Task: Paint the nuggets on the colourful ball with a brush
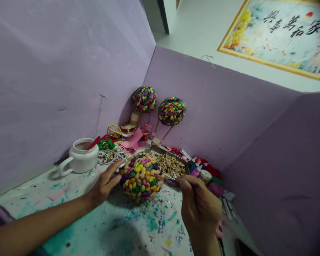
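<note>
Above the table (96, 227), spread left hand (106, 184) touches a ball (142, 177); right hand (198, 202) pinches a half-hidden brush (171, 180).

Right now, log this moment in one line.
left hand: touching front ball | right hand: holding paintbrush, tip at front ball | surface: tan, yellow, green, purple

head view, forward and down over the desk (96, 227)
worn on the person's head, it looks from close behind and above the left hand (106, 183) and right hand (200, 202), reaching to the purple walls (69, 71) and a framed picture (282, 35) high at right.
</note>
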{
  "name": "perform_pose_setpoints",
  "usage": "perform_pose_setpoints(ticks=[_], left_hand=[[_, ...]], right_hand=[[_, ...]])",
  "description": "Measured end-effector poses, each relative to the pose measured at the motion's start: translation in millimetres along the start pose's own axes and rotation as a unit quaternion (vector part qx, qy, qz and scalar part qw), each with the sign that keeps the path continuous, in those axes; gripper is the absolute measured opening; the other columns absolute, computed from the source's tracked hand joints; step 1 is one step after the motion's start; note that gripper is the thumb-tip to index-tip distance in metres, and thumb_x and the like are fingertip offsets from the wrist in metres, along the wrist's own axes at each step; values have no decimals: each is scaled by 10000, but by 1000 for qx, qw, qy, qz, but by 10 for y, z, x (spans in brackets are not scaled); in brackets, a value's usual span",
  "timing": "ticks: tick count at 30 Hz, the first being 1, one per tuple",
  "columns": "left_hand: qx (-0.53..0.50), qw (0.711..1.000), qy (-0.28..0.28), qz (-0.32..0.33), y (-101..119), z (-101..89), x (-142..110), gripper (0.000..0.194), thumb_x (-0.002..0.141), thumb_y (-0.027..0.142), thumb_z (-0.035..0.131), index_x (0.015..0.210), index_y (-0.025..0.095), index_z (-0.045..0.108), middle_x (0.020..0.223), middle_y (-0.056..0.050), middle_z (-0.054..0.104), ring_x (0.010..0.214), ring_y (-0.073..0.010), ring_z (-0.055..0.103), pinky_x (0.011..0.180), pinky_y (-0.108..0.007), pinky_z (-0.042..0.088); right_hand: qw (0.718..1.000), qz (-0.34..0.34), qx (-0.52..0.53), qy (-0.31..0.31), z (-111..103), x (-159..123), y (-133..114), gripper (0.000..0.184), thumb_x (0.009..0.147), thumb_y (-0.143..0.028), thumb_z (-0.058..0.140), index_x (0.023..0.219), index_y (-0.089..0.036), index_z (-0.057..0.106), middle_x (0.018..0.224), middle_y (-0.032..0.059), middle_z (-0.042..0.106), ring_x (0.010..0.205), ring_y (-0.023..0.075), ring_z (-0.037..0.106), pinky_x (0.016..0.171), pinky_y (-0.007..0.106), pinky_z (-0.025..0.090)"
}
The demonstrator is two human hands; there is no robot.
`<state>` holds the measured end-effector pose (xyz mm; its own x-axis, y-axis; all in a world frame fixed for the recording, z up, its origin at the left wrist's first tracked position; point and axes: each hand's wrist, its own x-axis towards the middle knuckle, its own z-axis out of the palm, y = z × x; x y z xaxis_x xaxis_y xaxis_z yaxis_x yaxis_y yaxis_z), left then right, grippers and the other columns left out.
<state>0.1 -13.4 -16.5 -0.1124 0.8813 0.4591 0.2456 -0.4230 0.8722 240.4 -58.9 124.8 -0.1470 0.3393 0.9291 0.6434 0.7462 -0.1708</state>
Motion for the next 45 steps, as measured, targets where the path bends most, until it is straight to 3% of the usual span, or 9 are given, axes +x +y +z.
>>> perform_pose_setpoints(ticks=[8,14,23,29,32,36,41,45], left_hand=[[13,1000,-9,-1,-11,-12,4,580,887,478,485,1365,154,538,1474,-93,506,1414,-300,376,1202,-443,218],[28,1000,-9,-2,-22,-20,13,588,890,503,474,1367,165,539,1465,-88,517,1394,-301,409,1190,-448,253],[28,999,-9,-14,-38,-24,15,615,882,535,482,1374,168,534,1463,-98,518,1399,-308,401,1189,-456,245],[33,999,-7,-15,-58,-29,27,629,877,548,479,1375,167,528,1460,-102,520,1394,-308,407,1186,-459,245],[35,999,-19,-9,-72,-34,34,615,878,544,480,1372,181,528,1465,-90,518,1394,-298,412,1186,-439,250],[33,999,-12,-24,-97,-41,48,609,885,539,481,1386,193,510,1486,-73,496,1402,-285,400,1192,-405,235],[37,999,-29,-28,-98,-47,68,655,877,552,492,1401,159,483,1515,-68,458,1417,-287,368,1194,-399,231],[49,998,-7,-29,-80,-45,76,613,877,530,486,1390,195,503,1499,-25,484,1418,-279,370,1200,-399,223]], right_hand=[[999,29,-16,-8,14,-42,-63,225,962,-236,495,764,-227,601,601,-31,684,490,102,643,504,184,468],[1000,21,4,-14,-17,-32,-11,162,932,-181,522,789,-224,584,607,-37,688,481,91,632,483,173,441],[998,57,-13,27,-24,-16,-41,200,944,-187,513,771,-212,609,617,-34,701,524,91,653,539,182,474],[998,58,2,-12,-103,22,-19,209,929,-207,524,744,-209,621,577,-32,696,467,96,634,485,186,452],[995,98,-29,15,-278,84,0,217,917,-228,541,723,-208,637,553,-33,682,442,89,607,468,184,429],[966,211,-128,74,-677,179,69,266,904,-361,559,707,-204,647,520,-21,645,431,103,560,467,220,405],[909,343,-237,4,-1240,205,159,319,820,-493,581,679,-217,659,559,11,677,512,167,614,509,273,422],[864,436,-251,34,-1471,173,255,296,731,-511,613,709,-230,700,594,38,709,593,226,689,555,311,484]])
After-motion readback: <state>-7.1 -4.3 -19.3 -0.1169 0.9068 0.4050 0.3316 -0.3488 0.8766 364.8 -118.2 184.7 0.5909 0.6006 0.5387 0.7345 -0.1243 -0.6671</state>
